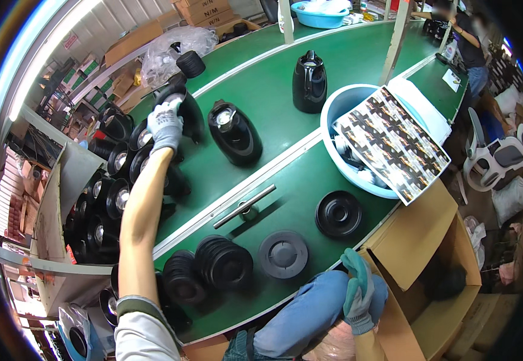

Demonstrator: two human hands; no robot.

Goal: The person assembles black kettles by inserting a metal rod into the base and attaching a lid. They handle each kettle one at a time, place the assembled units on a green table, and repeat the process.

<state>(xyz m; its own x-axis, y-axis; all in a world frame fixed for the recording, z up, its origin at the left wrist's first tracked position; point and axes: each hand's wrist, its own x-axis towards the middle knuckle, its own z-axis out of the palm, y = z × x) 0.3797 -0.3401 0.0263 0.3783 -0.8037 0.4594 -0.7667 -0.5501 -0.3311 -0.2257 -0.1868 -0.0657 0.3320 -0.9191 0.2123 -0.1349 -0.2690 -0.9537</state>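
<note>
My left hand, in a grey-white work glove, reaches across the green table with its fingers curled over the upper end of a black jug body. Crowded beside that jug are several more black jug bodies lying with silvery openings showing. Two glossy black jugs stand apart on the table, one in the middle and one farther back. At the near edge, by my knee, is my right hand in a grey and green glove, its fingers stretched out and holding nothing.
Stacks of black round discs stand on the near side, beside a grey disc and a black round base. A metal T-shaped bar rises nearby. A patterned sheet covers part of a blue basin, above an open carton.
</note>
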